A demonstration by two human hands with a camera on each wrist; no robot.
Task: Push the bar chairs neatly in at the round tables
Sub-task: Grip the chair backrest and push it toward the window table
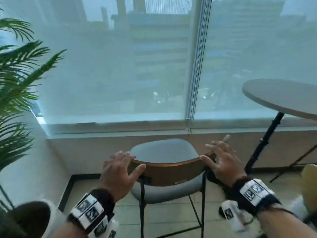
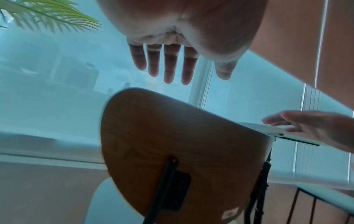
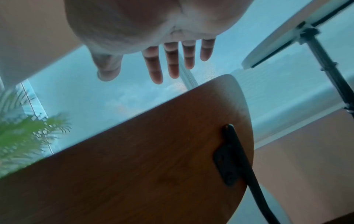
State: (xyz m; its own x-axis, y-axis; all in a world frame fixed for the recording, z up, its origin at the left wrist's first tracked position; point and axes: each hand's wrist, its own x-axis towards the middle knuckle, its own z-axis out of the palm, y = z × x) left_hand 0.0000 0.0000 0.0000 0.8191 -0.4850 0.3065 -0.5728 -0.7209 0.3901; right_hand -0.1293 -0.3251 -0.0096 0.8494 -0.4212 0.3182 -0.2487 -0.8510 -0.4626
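Chair (image 1: 164, 169) faces the window (image 1: 120, 66), backrest toward camera, well left of the round tabletop (image 1: 283, 97). Left hand (image 1: 118, 172) and right hand (image 1: 224, 162) sit over the backrest ends, fingers (image 2: 168, 66) spread straight, gripping nothing. Palm plant (image 1: 17, 74) at left, windowsill wall ahead. Small backrest label unreadable.

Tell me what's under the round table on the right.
Under the round table a black pole runs down to thin black legs spread on the tiled floor. No bar chair is under it; that stands apart, facing the window. The table's right part is out of frame.
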